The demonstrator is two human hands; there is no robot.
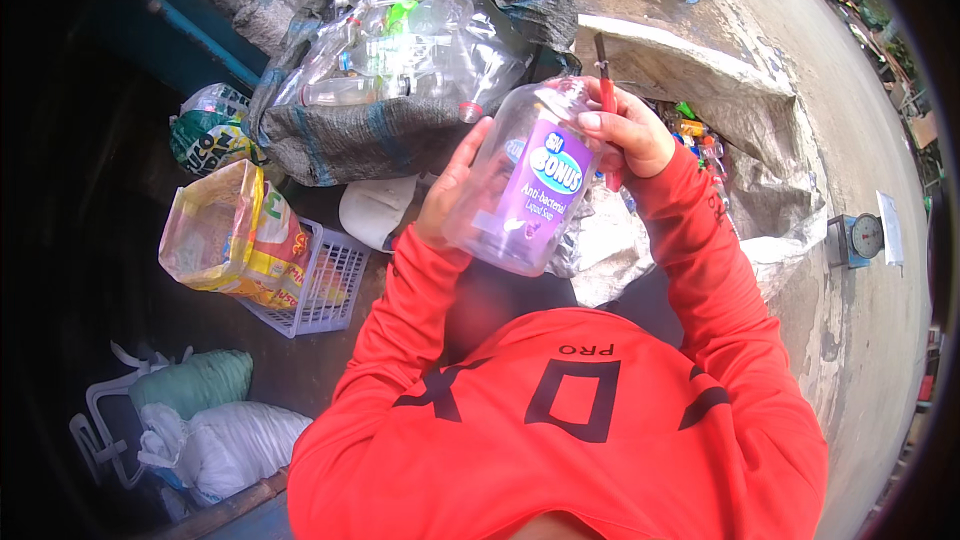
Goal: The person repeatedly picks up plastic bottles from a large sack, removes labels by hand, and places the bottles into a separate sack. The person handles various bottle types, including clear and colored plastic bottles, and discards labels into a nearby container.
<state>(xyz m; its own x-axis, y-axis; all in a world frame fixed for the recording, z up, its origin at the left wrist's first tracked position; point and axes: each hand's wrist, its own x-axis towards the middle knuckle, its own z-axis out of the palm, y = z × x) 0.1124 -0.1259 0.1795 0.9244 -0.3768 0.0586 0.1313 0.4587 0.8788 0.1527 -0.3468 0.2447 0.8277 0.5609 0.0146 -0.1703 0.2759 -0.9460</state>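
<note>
**One smooth bottle point(508, 195), one hand doing double duty**

The clear plastic vessel, its purple label point(541, 180) facing up, sits between the hands of a person in a red shirt point(560, 460). The left hand point(447, 190) lies along its left side, fingers extended; how firmly it grips cannot be told. The right hand point(632, 132), at the neck end, is closed around a slim red-handled tool point(608, 98) whose dark, narrow tip juts beyond the fingers, away from the wearer.

The rounded wall could slide off the left palm if pressure from the right outweighs its support, letting the bottle drop. The tip, if sharp, could nick a finger should the bottle twist, since the right hand appears to mind both bottle and tool.

The neck points away from the body and somewhat right; the base is nearest the wearer, just right of the left wrist. The long axis slants between the hands, near left to far right. Beyond them stands an open grey sack point(330, 145).
</note>
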